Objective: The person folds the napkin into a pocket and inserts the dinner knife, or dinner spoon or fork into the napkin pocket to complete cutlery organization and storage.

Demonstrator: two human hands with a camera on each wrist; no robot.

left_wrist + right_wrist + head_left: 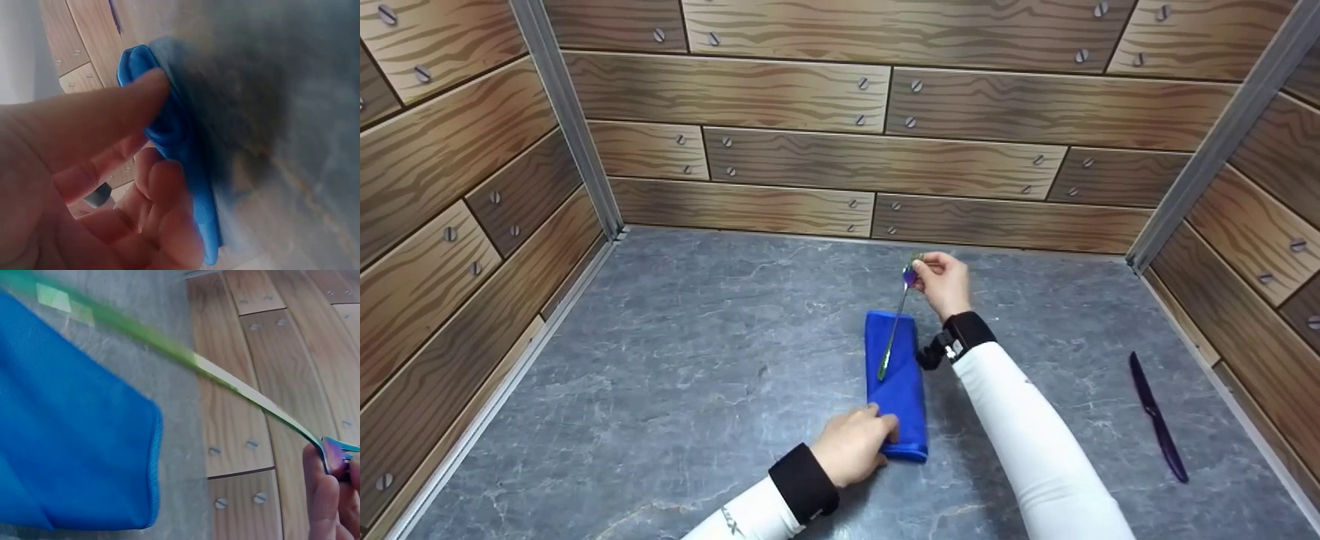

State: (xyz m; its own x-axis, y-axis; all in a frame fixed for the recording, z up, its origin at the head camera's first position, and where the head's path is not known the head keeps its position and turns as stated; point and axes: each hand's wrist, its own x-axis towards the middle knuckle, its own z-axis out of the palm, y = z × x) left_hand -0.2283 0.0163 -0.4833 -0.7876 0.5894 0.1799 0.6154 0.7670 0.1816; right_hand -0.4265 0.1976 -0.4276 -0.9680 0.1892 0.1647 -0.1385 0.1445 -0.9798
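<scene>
A long folded blue cloth (911,405) lies on the grey tabletop, its hemmed edge showing in the right wrist view. At its near end my left hand (851,446) grips it, and the left wrist view has the thumb (149,90) on one side of the folds and curled fingers (169,197) on the other. Beyond the cloth's far end, my right hand (945,283) pinches an iridescent fork (894,330) by its head. The green-tinted handle slants down toward me and overlaps the cloth in the head view. Fingers hide part of the fork's head (334,455).
A dark purple table knife (1159,420) lies on the tabletop (660,375) at the right, near the side wall. Wood-patterned panels (780,157) enclose the back and both sides, with grey metal strips at the corners.
</scene>
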